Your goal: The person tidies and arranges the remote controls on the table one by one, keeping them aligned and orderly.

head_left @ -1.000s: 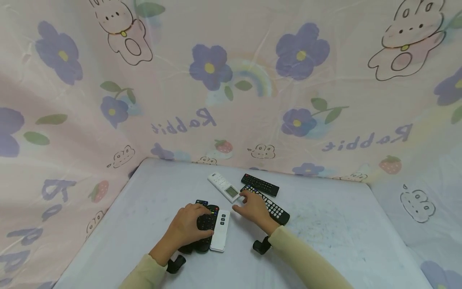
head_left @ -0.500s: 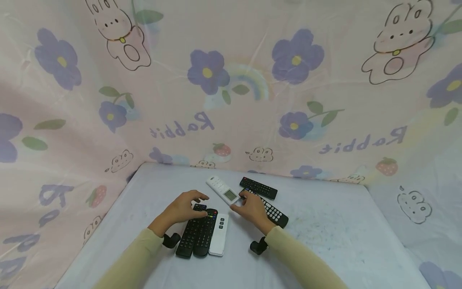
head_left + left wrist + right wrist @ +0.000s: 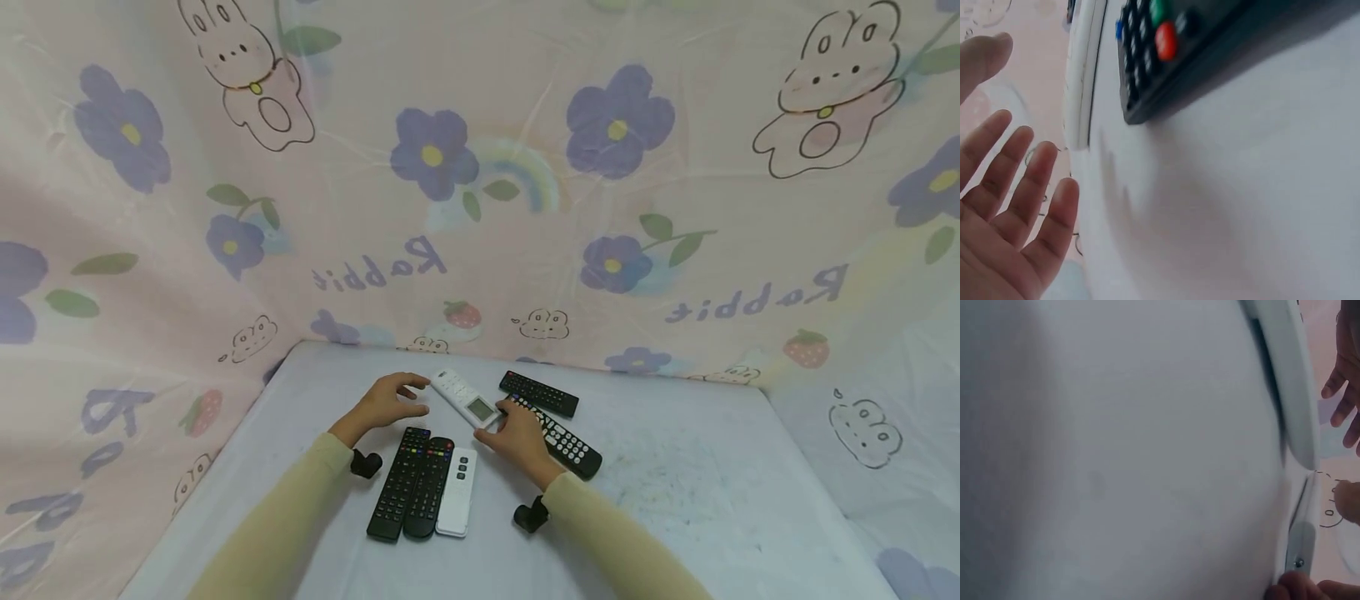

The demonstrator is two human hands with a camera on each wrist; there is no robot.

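Note:
A white air-conditioner remote [image 3: 459, 393] with a small grey display lies slantwise in the middle of the table. At its display end is my right hand [image 3: 521, 439], thumb and fingers pinching the corners; in the right wrist view only its fingertips [image 3: 1297, 587] show. My left hand [image 3: 385, 402] hovers near the remote's other end, fingers spread and holding nothing. Below the hands, a long black remote [image 3: 399, 487], a rounded black remote [image 3: 429, 492] and a slim white remote [image 3: 456, 493] lie side by side. The long black one's corner [image 3: 1147, 75] looms in the left wrist view.
Behind my right hand lies a black remote with white round buttons [image 3: 570, 446], partly covered by the hand. A shorter black remote [image 3: 540, 393] sits just beyond it. White cloth covers the table [image 3: 675, 500]; a printed rabbit curtain [image 3: 510, 250] hangs around it.
My left hand has let go of the row of remotes and moved up and away toward the far end of the white air-conditioner remote. The right hand has stayed at that remote's near end.

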